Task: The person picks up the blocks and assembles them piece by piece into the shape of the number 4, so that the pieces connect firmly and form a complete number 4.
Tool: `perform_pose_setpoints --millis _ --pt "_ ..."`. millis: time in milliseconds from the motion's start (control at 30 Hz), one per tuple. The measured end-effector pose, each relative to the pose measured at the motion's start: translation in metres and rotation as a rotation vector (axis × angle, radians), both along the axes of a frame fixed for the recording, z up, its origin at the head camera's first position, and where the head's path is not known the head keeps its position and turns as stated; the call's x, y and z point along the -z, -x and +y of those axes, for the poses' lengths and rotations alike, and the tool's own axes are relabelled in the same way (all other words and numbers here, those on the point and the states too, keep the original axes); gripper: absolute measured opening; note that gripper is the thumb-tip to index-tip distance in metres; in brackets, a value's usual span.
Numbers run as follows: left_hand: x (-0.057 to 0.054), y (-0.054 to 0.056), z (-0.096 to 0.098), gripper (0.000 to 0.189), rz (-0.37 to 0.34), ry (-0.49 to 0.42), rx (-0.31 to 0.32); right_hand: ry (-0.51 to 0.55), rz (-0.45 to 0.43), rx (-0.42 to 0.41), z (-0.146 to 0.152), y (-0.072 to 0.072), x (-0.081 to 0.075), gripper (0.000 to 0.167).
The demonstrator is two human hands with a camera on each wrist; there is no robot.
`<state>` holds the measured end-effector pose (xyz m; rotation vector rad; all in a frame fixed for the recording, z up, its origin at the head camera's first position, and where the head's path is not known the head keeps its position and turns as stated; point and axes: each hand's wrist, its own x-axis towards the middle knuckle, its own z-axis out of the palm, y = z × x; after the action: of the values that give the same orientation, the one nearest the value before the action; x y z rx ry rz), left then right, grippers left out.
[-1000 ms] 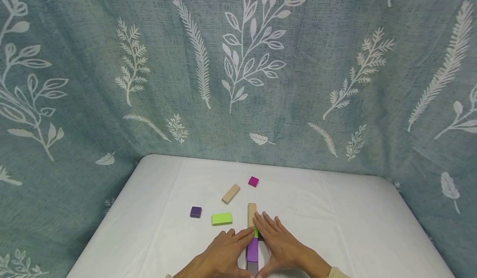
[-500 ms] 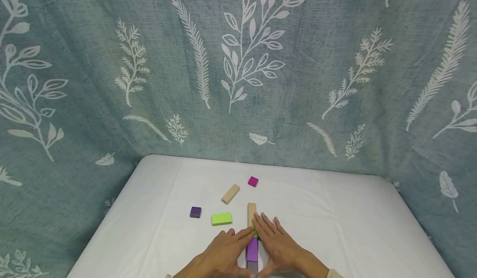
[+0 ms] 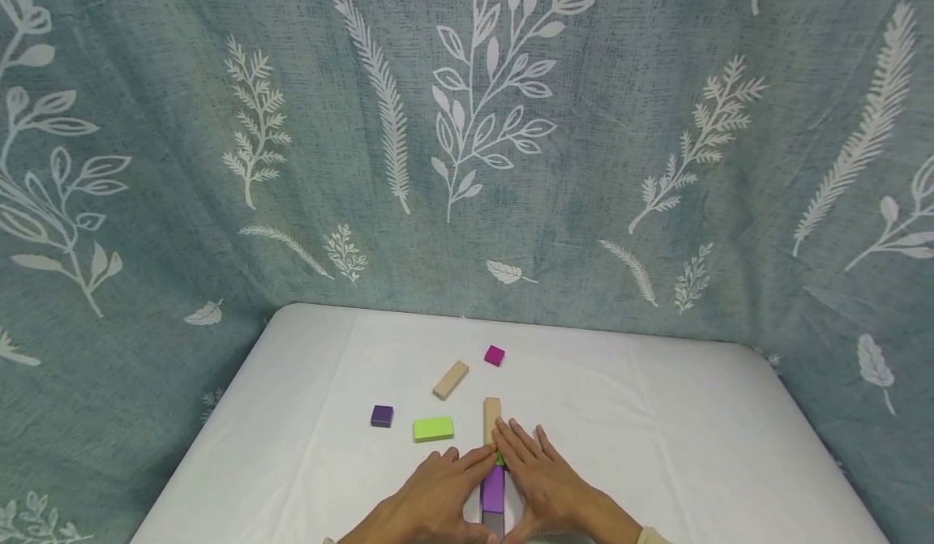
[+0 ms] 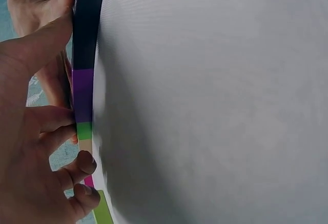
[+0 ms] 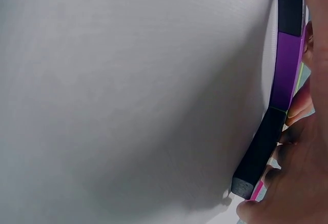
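Note:
A line of blocks runs away from the person in the head view: a dark grey block (image 3: 493, 523) nearest, then a purple block (image 3: 493, 489), a green block (image 3: 500, 458) and a tan block (image 3: 492, 418). My left hand (image 3: 439, 491) rests along the line's left side, its index fingertip by the green block and its thumb at the dark one. From the right, my right hand (image 3: 546, 483) lays its extended fingers against the line. In the right wrist view a black block (image 5: 259, 152) angles off beside the purple one, along the right fingers; the head view mostly hides it.
Loose on the white table (image 3: 657, 414) lie a lime block (image 3: 434, 429), a dark purple block (image 3: 382, 416), another tan block (image 3: 451, 380) and a magenta block (image 3: 494, 355). A leaf-patterned cloth (image 3: 409, 147) hangs behind the table.
My right hand has edged slightly left toward the line, covering more of the black block. The left hand and loose blocks stay put, apart from a slight camera shift.

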<state>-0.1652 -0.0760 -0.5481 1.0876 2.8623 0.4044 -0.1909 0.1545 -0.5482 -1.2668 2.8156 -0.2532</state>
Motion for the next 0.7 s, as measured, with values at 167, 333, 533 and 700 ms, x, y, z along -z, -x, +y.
perform_pose_setpoints --millis 167,333,533,700 --pt "0.001 0.002 0.000 0.099 -0.023 -0.016 -0.002 -0.011 -0.003 0.001 0.000 -0.001 -0.002 0.140" --pt "0.001 0.003 0.000 0.094 -0.079 -0.077 -0.009 -0.030 -0.030 0.014 0.000 -0.002 -0.002 0.143" --pt "-0.001 0.008 -0.008 0.070 -0.056 -0.207 -0.055 -0.054 -0.023 0.026 -0.001 -0.002 -0.004 0.144" --pt "-0.009 0.018 -0.025 0.055 -0.006 -0.256 -0.150 -0.072 -0.031 0.046 -0.001 -0.001 -0.005 0.145"
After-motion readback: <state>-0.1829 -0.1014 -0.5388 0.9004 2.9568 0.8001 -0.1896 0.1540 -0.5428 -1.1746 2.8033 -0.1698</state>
